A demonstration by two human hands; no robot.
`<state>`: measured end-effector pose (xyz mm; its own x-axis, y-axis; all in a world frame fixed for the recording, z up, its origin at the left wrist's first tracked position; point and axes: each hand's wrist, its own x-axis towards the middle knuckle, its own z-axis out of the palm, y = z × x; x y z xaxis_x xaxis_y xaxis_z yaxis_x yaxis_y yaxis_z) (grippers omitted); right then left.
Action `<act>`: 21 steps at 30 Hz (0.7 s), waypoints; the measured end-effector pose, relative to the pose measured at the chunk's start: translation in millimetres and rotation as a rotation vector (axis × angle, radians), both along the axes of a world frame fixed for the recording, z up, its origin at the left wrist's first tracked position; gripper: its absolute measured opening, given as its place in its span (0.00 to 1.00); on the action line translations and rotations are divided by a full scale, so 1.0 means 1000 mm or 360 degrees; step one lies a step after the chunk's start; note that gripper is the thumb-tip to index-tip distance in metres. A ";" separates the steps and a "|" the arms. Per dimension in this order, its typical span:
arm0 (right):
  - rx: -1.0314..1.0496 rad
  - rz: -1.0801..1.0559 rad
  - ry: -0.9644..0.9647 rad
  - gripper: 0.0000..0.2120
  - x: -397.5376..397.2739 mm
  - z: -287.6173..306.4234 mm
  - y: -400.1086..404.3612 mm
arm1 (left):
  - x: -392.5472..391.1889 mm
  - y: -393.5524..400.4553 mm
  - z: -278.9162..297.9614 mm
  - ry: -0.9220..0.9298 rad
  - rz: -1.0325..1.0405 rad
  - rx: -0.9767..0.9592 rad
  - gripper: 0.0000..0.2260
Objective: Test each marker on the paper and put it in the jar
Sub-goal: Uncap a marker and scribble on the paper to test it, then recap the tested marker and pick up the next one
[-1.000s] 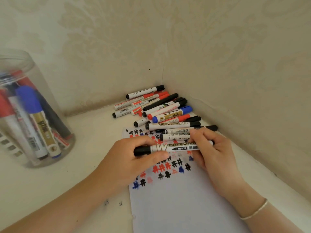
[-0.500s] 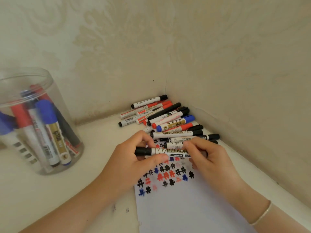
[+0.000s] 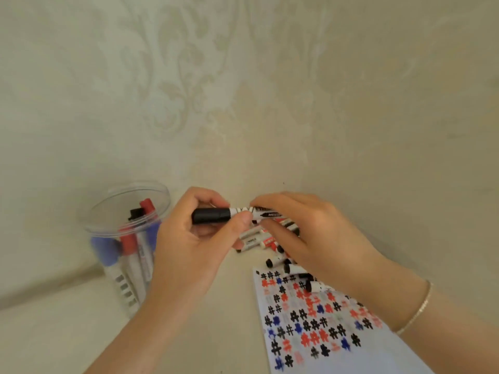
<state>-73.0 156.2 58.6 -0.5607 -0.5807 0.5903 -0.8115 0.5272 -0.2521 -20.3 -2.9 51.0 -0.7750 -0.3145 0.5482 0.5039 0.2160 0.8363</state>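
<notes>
I hold a black-capped whiteboard marker (image 3: 243,212) level between both hands, above the table. My left hand (image 3: 194,238) pinches its black cap end with thumb and fingers. My right hand (image 3: 305,233) grips the white barrel. Below and to the right lies the white paper (image 3: 337,354), covered with several black, red and blue test marks. A clear plastic jar (image 3: 121,255) at the left holds several red, blue and black markers standing upright. The pile of loose markers (image 3: 259,240) lies behind my right hand, mostly hidden.
The table sits in a corner of pale patterned walls (image 3: 243,90), close behind the pile and to the right. A thin bracelet (image 3: 415,309) circles my right wrist. Bare tabletop (image 3: 67,341) shows in front of the jar.
Both hands have lifted the marker up off the paper, away from the marks. My view has tilted up, so the jar and paper sit lower in frame.
</notes>
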 end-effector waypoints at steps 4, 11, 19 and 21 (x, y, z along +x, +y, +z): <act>-0.0508 0.0258 -0.0238 0.12 0.002 0.032 -0.042 | -0.001 -0.025 0.055 0.0206 0.0216 -0.0122 0.10; -0.0104 -0.0106 -0.0306 0.23 -0.020 0.031 -0.092 | -0.010 -0.091 0.119 0.0108 0.0704 -0.0907 0.14; 0.1334 -0.0649 -0.0232 0.25 -0.049 -0.064 -0.058 | -0.008 -0.118 0.107 -0.0631 0.0467 -0.1531 0.09; 0.1381 -0.0662 -0.0108 0.25 -0.056 -0.070 -0.058 | -0.013 -0.117 0.100 -0.0722 0.0357 -0.1537 0.09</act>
<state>-128.8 97.8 -11.0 -0.8371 -0.5470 0.0080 -0.5159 0.7942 0.3212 -33.5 -120.0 151.0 -0.9461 -0.0646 0.3173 0.0581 0.9301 0.3626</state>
